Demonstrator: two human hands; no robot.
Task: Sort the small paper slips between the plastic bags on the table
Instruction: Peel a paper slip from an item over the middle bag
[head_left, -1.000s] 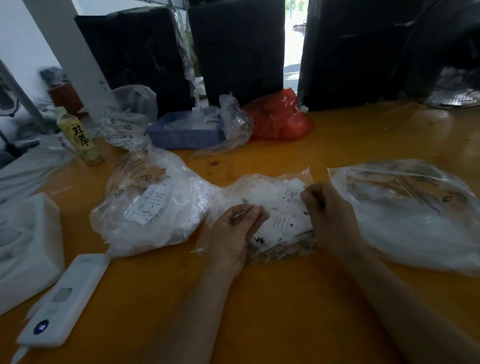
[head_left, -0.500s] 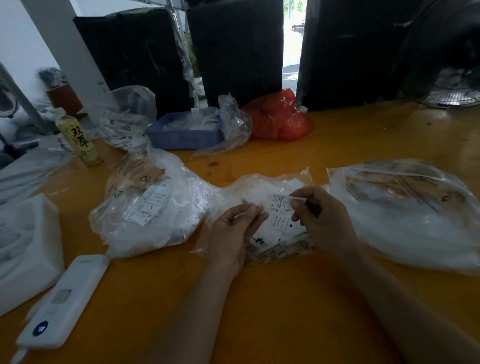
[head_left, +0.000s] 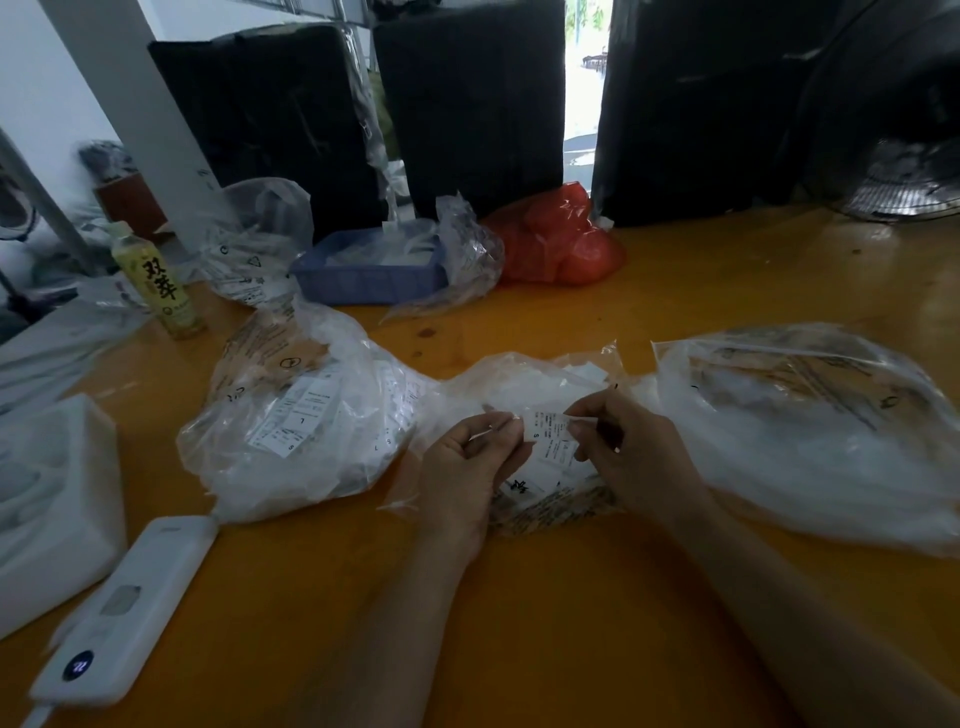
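Orange table (head_left: 597, 322), three clear bags in a row. Both hands over the middle bag (head_left: 519, 384): left hand (head_left: 470, 467) and right hand (head_left: 631, 457) close together, pinching opposite ends of one paper slip (head_left: 551, 435). More slips inside the left bag (head_left: 301, 415); right bag (head_left: 810, 431) alongside.

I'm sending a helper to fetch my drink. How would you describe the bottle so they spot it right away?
Start at the orange table and go to its far left edge, left of the blue tray. The bottle stands upright there beside a crumpled clear bag. It is the only drink there: yellow-green, with a pale cap and dark characters on its label.
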